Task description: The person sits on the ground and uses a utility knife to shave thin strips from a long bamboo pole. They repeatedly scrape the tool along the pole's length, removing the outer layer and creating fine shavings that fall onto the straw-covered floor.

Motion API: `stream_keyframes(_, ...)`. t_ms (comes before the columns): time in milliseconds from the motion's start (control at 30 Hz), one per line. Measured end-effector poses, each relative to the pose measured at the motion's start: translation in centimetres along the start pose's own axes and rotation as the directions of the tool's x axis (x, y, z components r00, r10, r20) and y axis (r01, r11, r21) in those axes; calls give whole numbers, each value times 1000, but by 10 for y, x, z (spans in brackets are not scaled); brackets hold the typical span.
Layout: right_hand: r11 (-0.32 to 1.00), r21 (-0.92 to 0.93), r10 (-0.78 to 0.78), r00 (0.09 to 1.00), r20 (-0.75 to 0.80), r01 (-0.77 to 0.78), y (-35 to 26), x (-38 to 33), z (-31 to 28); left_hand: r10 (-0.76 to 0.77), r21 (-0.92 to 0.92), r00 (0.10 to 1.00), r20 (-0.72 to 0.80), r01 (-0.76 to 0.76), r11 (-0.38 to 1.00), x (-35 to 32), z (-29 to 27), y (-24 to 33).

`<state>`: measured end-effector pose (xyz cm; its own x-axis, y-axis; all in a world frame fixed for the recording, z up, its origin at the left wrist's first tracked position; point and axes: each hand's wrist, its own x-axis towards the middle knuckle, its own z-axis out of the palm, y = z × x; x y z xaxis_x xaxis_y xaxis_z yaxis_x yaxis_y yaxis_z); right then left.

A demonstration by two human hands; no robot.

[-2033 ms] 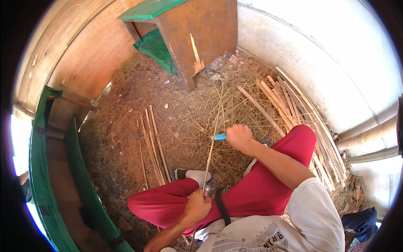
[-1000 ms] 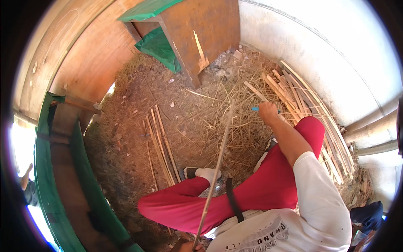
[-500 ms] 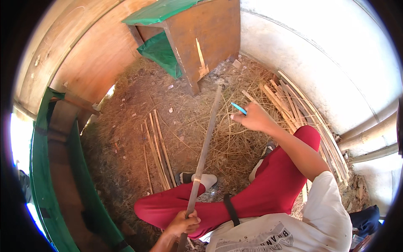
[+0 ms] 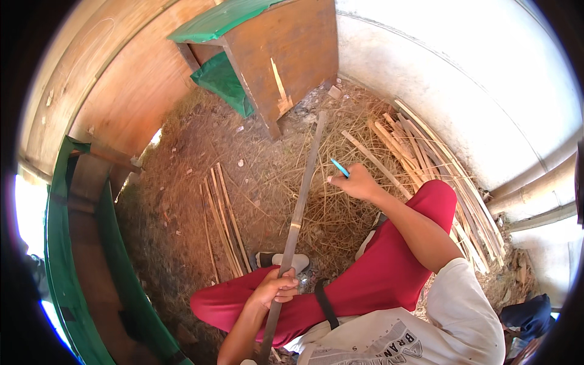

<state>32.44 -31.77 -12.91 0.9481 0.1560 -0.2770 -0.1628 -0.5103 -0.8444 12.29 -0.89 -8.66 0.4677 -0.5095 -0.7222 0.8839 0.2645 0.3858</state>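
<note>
Grey-brown strip (image 4: 305, 182) points near twelve o'clock, our left hand (image 4: 276, 288) curled round it; at one o'clock from there, our right hand (image 4: 359, 182) clasps a blue tool (image 4: 340, 168).

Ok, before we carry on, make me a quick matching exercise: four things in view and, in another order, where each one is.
Things
1. Long strip
2. Slim blue object
3. Larger strip pile
4. Smaller strip group

Places
A. Along the white wall
B. In the right hand
C. On the ground, in the picture's left half
D. In the left hand

Pairs: 1-D, 2-B, 3-A, 4-C
</note>
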Motion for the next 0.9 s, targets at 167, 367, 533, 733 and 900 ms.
stream_keyframes(167, 1000, -11, -17, 1000, -4, 17, -11, -5, -5, 36, 3, 999, 15, -36, 999, 16, -2, 21)
stream_keyframes(367, 998, -22, -52, 998, -40, 51, -10, -9, -7, 53, 60, 998, 26, -55, 997, 23, 5, 32)
stream_keyframes(533, 999, -36, -12, 999, -45, 10, -14, -12, -7, 31, 116, 999, 12, -32, 993, 13, 0, 22)
stream_keyframes(733, 982, 189, -16, 1000, -20, 19, -13, -10, 8, 10, 135, 999, 41, -16, 991, -7, -1, 3)
stream_keyframes(900, 903, 430, -66, 995, 75, 27, 4, 0, 28, 30, 390, 999, 16, -34, 920, -11, 0, 1)
